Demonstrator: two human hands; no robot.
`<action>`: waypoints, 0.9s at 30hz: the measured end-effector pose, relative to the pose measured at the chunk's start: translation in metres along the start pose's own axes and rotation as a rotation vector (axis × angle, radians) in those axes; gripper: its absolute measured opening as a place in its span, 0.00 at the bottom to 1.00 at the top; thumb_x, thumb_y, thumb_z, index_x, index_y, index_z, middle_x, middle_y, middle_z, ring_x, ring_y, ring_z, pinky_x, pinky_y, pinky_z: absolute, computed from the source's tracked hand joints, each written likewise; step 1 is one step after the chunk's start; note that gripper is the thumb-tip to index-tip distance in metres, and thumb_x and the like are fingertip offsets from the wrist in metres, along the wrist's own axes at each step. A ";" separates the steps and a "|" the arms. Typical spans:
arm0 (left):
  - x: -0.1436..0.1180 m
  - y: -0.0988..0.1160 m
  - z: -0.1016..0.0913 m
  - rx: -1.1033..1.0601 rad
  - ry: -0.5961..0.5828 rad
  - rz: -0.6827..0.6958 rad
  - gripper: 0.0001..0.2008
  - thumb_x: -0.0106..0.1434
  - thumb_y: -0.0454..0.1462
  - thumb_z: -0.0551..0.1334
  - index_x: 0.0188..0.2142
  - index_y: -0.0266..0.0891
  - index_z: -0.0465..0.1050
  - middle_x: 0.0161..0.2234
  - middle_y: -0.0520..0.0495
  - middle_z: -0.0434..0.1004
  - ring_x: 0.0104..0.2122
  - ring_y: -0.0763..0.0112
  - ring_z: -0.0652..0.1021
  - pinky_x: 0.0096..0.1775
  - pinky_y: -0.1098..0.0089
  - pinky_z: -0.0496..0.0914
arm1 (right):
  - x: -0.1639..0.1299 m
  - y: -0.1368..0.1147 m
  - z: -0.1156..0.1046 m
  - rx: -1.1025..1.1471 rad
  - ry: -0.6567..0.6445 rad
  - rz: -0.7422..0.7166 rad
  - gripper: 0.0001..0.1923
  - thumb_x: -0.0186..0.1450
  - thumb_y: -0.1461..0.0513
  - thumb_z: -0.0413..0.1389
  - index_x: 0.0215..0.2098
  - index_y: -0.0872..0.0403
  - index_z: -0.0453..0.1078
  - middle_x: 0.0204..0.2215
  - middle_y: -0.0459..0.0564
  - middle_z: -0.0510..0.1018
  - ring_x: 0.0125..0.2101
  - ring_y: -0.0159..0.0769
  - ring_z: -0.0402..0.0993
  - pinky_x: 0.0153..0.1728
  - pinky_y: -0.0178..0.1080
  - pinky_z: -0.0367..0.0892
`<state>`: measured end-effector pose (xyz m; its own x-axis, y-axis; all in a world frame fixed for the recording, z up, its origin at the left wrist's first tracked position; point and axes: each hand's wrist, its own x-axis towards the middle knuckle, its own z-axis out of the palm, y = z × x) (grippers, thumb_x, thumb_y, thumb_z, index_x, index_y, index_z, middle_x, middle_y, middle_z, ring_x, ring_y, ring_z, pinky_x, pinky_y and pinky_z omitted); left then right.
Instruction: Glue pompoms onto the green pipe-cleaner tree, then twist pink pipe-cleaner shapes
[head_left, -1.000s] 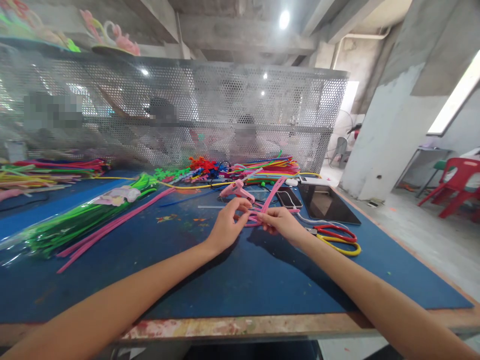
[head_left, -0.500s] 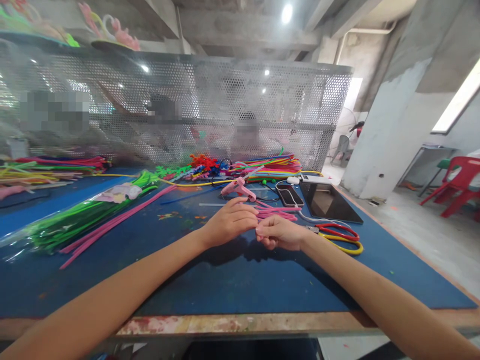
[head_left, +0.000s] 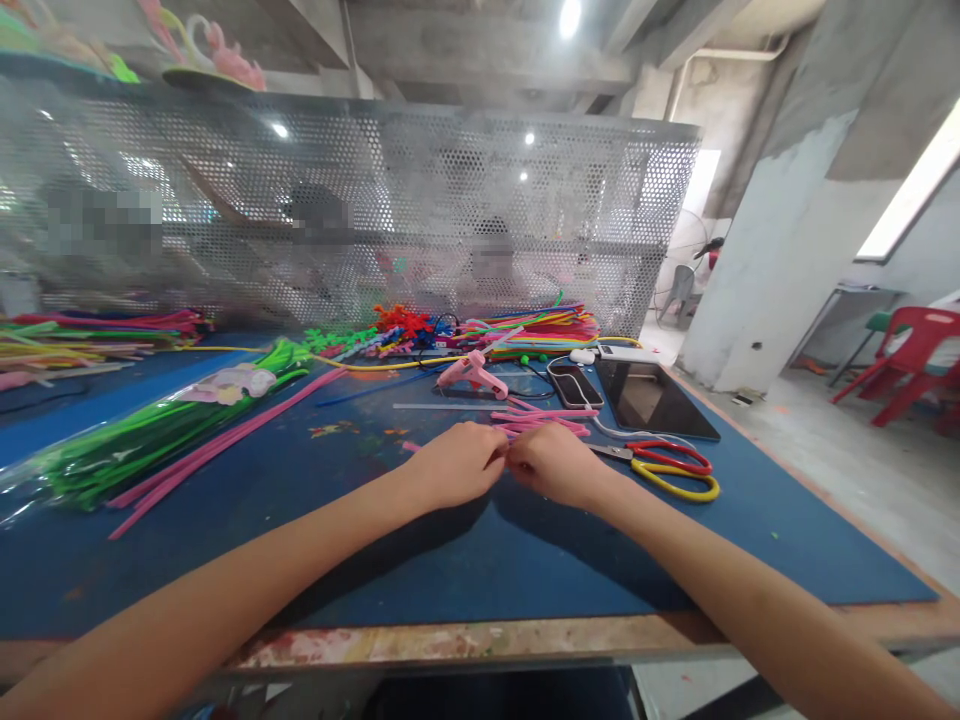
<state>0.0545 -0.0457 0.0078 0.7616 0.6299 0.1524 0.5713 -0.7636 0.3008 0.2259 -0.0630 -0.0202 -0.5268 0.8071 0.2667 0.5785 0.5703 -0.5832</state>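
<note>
My left hand and my right hand meet knuckle to knuckle low over the blue table mat. Both are closed on a bundle of pink pipe cleaners, whose ends fan out beyond the fingers toward the far right. Where the stems pass between the two hands is hidden by my fingers. A pink glue gun lies just beyond the bundle.
Red-and-yellow scissors lie right of my right hand, with a phone and a dark tablet behind. A bag of green pipe cleaners and long pink stems lie left. A perforated metal screen backs the table; people sit behind it.
The pink stems that stood up between my fingers now lie flat. Both hands have come down to the mat and closed together.
</note>
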 end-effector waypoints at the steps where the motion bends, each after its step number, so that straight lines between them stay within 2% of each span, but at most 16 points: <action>1: 0.000 0.000 0.000 -0.025 0.002 -0.037 0.08 0.55 0.30 0.54 0.23 0.36 0.70 0.24 0.44 0.75 0.28 0.63 0.76 0.32 0.68 0.65 | 0.000 -0.003 0.003 -0.024 0.019 -0.005 0.07 0.51 0.73 0.53 0.18 0.58 0.67 0.22 0.52 0.73 0.25 0.32 0.63 0.28 0.36 0.51; 4: 0.002 -0.004 -0.002 -0.168 -0.030 -0.131 0.09 0.55 0.32 0.54 0.21 0.36 0.69 0.18 0.48 0.73 0.21 0.67 0.75 0.26 0.71 0.65 | -0.001 -0.006 0.005 -0.017 0.091 0.006 0.07 0.52 0.72 0.53 0.19 0.57 0.67 0.23 0.54 0.74 0.29 0.35 0.65 0.30 0.36 0.54; 6: 0.003 -0.010 -0.005 -0.278 -0.023 -0.155 0.10 0.58 0.36 0.53 0.25 0.36 0.69 0.20 0.48 0.75 0.21 0.68 0.77 0.24 0.73 0.67 | 0.000 -0.004 -0.001 0.040 0.172 0.039 0.05 0.56 0.69 0.54 0.24 0.57 0.69 0.25 0.52 0.73 0.31 0.35 0.66 0.32 0.36 0.56; 7: 0.004 -0.012 -0.006 -0.322 0.007 -0.162 0.11 0.60 0.39 0.52 0.28 0.36 0.69 0.22 0.48 0.76 0.24 0.67 0.78 0.25 0.73 0.68 | 0.002 -0.002 -0.004 0.085 0.224 0.066 0.02 0.57 0.66 0.55 0.28 0.56 0.70 0.26 0.51 0.73 0.31 0.34 0.65 0.32 0.35 0.57; 9: 0.006 -0.016 -0.007 -0.380 0.100 -0.178 0.14 0.63 0.42 0.49 0.33 0.36 0.67 0.26 0.47 0.76 0.27 0.67 0.78 0.28 0.72 0.70 | 0.004 0.004 -0.011 0.247 0.316 0.166 0.10 0.58 0.58 0.58 0.36 0.54 0.69 0.26 0.47 0.71 0.28 0.32 0.64 0.29 0.34 0.58; 11: 0.006 -0.018 -0.006 -0.398 0.214 -0.182 0.14 0.64 0.43 0.49 0.34 0.36 0.66 0.26 0.49 0.75 0.28 0.68 0.78 0.31 0.72 0.70 | 0.006 0.010 -0.015 0.471 0.331 0.299 0.18 0.58 0.50 0.56 0.38 0.54 0.67 0.24 0.44 0.68 0.23 0.28 0.61 0.23 0.31 0.56; 12: 0.005 -0.018 -0.005 -0.385 0.271 -0.170 0.13 0.64 0.43 0.50 0.34 0.36 0.66 0.26 0.50 0.74 0.27 0.70 0.77 0.31 0.72 0.70 | 0.007 0.012 -0.015 0.585 0.299 0.363 0.20 0.59 0.46 0.54 0.35 0.55 0.66 0.22 0.43 0.67 0.20 0.26 0.59 0.20 0.30 0.55; 15: 0.002 -0.020 0.001 -0.177 0.414 -0.043 0.11 0.65 0.41 0.52 0.32 0.37 0.68 0.27 0.50 0.74 0.26 0.72 0.76 0.31 0.72 0.68 | 0.007 0.012 -0.014 0.832 0.114 0.486 0.25 0.62 0.43 0.47 0.29 0.56 0.64 0.19 0.42 0.64 0.16 0.23 0.56 0.15 0.27 0.50; 20: -0.001 -0.026 0.006 0.534 0.504 0.379 0.11 0.67 0.34 0.50 0.34 0.35 0.70 0.31 0.47 0.76 0.30 0.69 0.76 0.32 0.71 0.66 | 0.005 0.005 -0.015 1.031 -0.106 0.559 0.22 0.66 0.49 0.44 0.25 0.57 0.61 0.17 0.39 0.59 0.13 0.19 0.48 0.11 0.22 0.46; 23: -0.002 -0.028 0.005 0.781 0.563 0.516 0.11 0.66 0.32 0.50 0.34 0.36 0.70 0.30 0.47 0.76 0.29 0.70 0.75 0.30 0.71 0.64 | 0.006 0.004 -0.015 1.011 -0.154 0.547 0.16 0.67 0.57 0.45 0.25 0.57 0.60 0.16 0.38 0.57 0.13 0.18 0.45 0.11 0.21 0.44; 25: -0.002 -0.027 0.004 0.845 0.597 0.568 0.10 0.66 0.31 0.50 0.35 0.36 0.70 0.30 0.48 0.76 0.29 0.70 0.75 0.30 0.71 0.63 | 0.006 0.004 -0.013 0.952 -0.144 0.509 0.14 0.66 0.59 0.47 0.24 0.57 0.60 0.16 0.38 0.55 0.13 0.19 0.44 0.11 0.23 0.43; 27: -0.003 -0.025 0.005 0.844 0.576 0.571 0.11 0.66 0.31 0.50 0.35 0.36 0.70 0.30 0.47 0.77 0.29 0.70 0.75 0.31 0.71 0.63 | 0.006 0.004 -0.008 0.860 -0.099 0.453 0.14 0.65 0.59 0.47 0.23 0.56 0.60 0.16 0.38 0.55 0.13 0.20 0.43 0.12 0.25 0.43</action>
<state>0.0397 -0.0289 -0.0049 0.8458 -0.0294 0.5327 0.3776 -0.6723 -0.6367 0.2303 -0.0548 -0.0144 -0.4392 0.8835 -0.1630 0.1080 -0.1281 -0.9859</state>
